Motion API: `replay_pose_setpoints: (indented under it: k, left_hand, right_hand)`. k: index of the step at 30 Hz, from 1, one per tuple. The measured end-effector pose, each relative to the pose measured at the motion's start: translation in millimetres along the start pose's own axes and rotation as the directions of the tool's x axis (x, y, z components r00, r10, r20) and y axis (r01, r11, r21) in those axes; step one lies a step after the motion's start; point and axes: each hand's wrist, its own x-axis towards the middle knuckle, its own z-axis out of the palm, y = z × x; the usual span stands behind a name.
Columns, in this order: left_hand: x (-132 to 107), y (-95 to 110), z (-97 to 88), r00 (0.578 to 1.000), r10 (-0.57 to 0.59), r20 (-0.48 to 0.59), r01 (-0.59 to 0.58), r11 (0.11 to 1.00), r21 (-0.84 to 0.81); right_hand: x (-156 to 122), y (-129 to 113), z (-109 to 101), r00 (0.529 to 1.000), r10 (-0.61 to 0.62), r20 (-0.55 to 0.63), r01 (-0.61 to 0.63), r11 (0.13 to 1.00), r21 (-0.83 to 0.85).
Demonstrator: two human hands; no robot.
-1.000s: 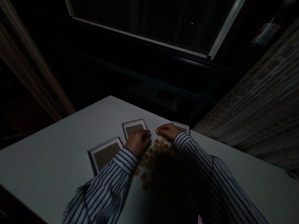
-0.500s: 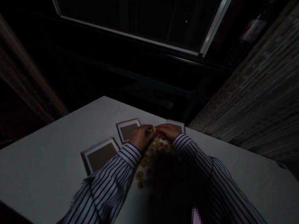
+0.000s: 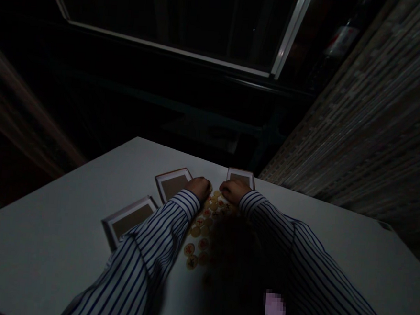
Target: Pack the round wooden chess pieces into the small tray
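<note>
Round wooden Chinese chess pieces (image 3: pixel 199 221) with red or dark characters lie scattered between my forearms, and the nearer ones sink into shadow. My left hand (image 3: pixel 199 188) is closed at the far left of the pile, the edge of one piece showing by its fingertips. Just across from it, my right hand (image 3: pixel 234 191) curls downward at the far right of the pile. Its fingertips are hidden, so what they hold cannot be made out. A small open box (image 3: pixel 229 172) lies behind the right hand, partly covered by it.
Two more shallow open boxes with brown insides stand left of the pieces: one box (image 3: pixel 160 183) beside my left hand, another box (image 3: pixel 111 232) nearer, partly behind my sleeve. All rest on a white table (image 3: pixel 65 214). A bead-like curtain (image 3: pixel 360 115) hangs at the right.
My hands, earlier together around one piece held up, have parted and lowered. The left moved nearer the left-hand boxes; the right came down at the pile. The view shifted slightly.
</note>
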Motion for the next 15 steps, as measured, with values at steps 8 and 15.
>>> replay_pose_setpoints:
  k: [8,15]
  left_hand:
    - [16,-5,6.1,0.995,-0.006,0.098,0.001,0.999,0.052]
    - [20,-7,3.7,0.990,0.026,0.135,-0.035,0.997,0.065]
  right_hand:
    - [-2,-3,-6,0.995,-0.073,0.066,0.081,0.988,-0.133]
    - [-14,0,-9,0.990,-0.136,0.035,0.141,0.968,-0.210]
